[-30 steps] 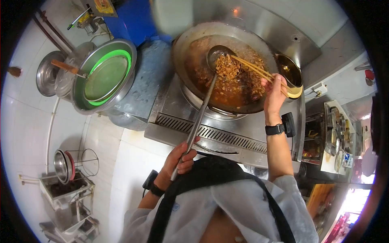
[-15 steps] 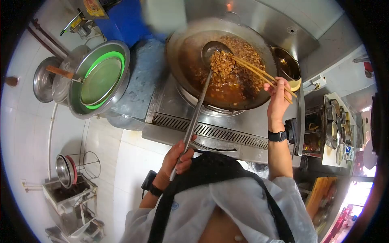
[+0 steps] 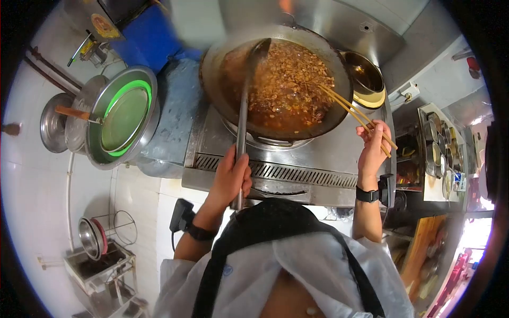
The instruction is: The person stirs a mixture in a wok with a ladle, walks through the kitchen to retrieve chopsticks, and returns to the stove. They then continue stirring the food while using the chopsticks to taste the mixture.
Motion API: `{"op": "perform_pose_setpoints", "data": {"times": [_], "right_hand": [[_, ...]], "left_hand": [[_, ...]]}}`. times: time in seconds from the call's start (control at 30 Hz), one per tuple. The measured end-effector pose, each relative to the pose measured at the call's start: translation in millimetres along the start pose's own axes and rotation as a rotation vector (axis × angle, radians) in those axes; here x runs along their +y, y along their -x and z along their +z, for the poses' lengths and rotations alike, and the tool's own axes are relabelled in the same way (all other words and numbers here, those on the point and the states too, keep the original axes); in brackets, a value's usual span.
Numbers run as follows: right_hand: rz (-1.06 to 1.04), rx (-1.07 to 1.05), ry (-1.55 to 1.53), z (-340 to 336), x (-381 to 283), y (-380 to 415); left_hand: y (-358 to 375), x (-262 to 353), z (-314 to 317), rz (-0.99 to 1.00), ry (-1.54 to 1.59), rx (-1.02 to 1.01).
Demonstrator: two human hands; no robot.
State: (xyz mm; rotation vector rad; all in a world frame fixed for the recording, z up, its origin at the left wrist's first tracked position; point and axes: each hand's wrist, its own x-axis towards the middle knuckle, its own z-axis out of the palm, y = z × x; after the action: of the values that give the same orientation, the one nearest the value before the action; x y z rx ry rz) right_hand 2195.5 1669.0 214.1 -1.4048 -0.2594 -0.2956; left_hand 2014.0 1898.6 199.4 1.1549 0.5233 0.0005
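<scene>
A large wok (image 3: pixel 212 85) sits on the steel stove, holding reddish-brown broth with chopped brown bits (image 3: pixel 291 69) floating in it. My left hand (image 3: pixel 231 177) is closed round the handle of a long metal ladle (image 3: pixel 243 116). The ladle's bowl is turned edge-on over the wok's far left part, so its inside is hidden. Between the fingers of my right hand (image 3: pixel 375 143) is a pair of wooden chopsticks (image 3: pixel 352 108). Their tips reach over the wok's right side, at the surface of the food.
A metal pot (image 3: pixel 366 71) stands right of the wok. To the left, a steel basin (image 3: pixel 152 114) holds a green-rimmed container and a strainer with a wooden handle (image 3: pixel 74 112). A slotted grate (image 3: pixel 297 174) runs along the stove's front. Several metal containers (image 3: pixel 436 143) line a shelf at right.
The ladle, earlier full of chopped bits, has tipped and swung up and left, its load now out of the bowl. My right hand and the chopsticks have shifted slightly down and right.
</scene>
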Motion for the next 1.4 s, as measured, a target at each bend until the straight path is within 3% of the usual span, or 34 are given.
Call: {"op": "perform_pose_setpoints", "data": {"times": [0.2, 0.27, 0.33, 0.43, 0.5, 0.6, 0.73, 1.13, 1.4], "right_hand": [[-0.001, 0.04, 0.001, -18.1, -11.4, 14.6], [-0.003, 0.055, 0.006, -21.5, -13.8, 18.5], [-0.005, 0.06, -0.039, -24.3, -14.9, 21.4], [-0.026, 0.057, -0.049, -23.1, -22.5, 25.3], [-0.031, 0.064, -0.065, -24.8, -24.5, 26.4], [-0.022, 0.075, -0.067, -29.5, -25.2, 28.2], [-0.003, 0.106, -0.062, -33.1, -22.1, 27.2], [0.08, -0.041, -0.076, 3.5, -3.9, 4.5], [0.05, -0.281, -0.122, 68.5, 12.7, -16.7]], "left_hand": [[-28.2, 33.8, 35.5, -0.177, 0.203, 0.001], [-30.0, 37.9, 44.5, -0.33, 0.345, -0.164], [-33.0, 29.7, 46.3, -0.364, 0.365, -0.231], [-31.9, 21.4, 45.4, -0.493, 0.613, -0.322], [-25.9, 17.8, 36.9, -0.572, 0.942, -0.47], [-13.3, 6.8, 26.7, -0.607, 1.205, -0.561], [4.2, -4.4, 17.4, -0.564, 1.313, -0.596], [23.7, -16.6, -7.5, -0.325, 0.837, -0.489], [28.3, -34.6, -19.0, -0.305, 0.903, -0.368]]}}
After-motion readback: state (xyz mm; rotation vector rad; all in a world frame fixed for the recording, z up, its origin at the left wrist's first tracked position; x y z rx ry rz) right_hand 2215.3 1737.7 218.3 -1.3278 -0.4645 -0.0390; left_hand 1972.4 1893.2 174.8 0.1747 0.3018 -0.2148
